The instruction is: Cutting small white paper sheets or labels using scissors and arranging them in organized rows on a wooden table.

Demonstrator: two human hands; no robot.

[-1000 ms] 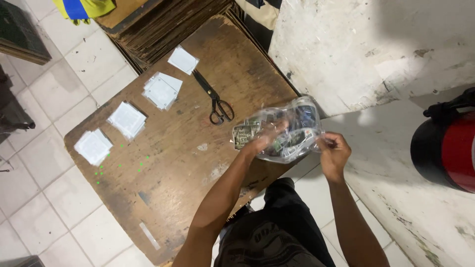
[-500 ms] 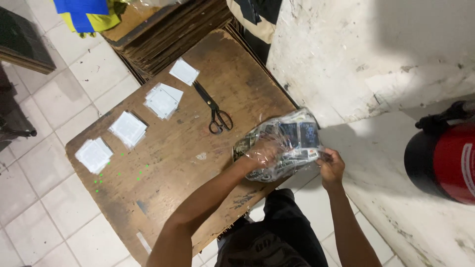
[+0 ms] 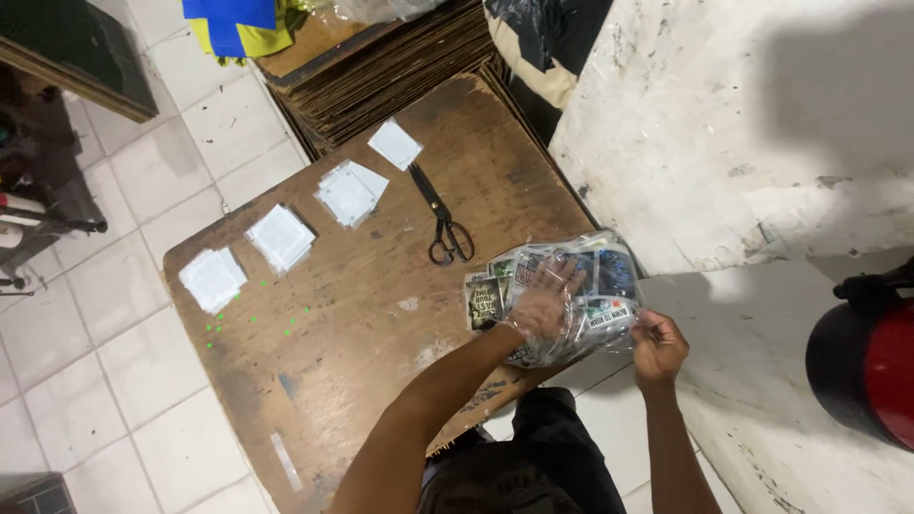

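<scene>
Scene: A person stands over a worn wooden table on a tiled floor, beside a rough whitewashed wall, seen from a head-worn camera looking straight down.

Bag: A clear plastic bag stuffed with printed stickers or cards lies at the table's near right edge, against the wall side, partly overhanging the corner.

Left hand: The left hand is thrust inside the bag, fingers spread flat over the contents, open rather than clamped; it appears to be pressing or sorting the stack through the mouth of the bag.

Right hand: The right hand pinches the plastic at the bag's outer end, fingers closed on the film, seemingly to hold the opening taut so the other hand can work inside.

Axis: The bag's long axis runs roughly left to right across the view, tilted slightly; its open end appears to face the person, though the crumpled film makes that hard to confirm.

Scissors: Black-handled scissors lie shut just beyond the bag, blades pointing away from the person, handles nearest the bag.

Paper stacks: Four small white stacks sit in a diagonal row across the far side, well apart from the bag, apparently kept separate by batch.

Background: Flattened cardboard sheets are piled past the table's far edge; a red and black cylinder stands at right.
</scene>
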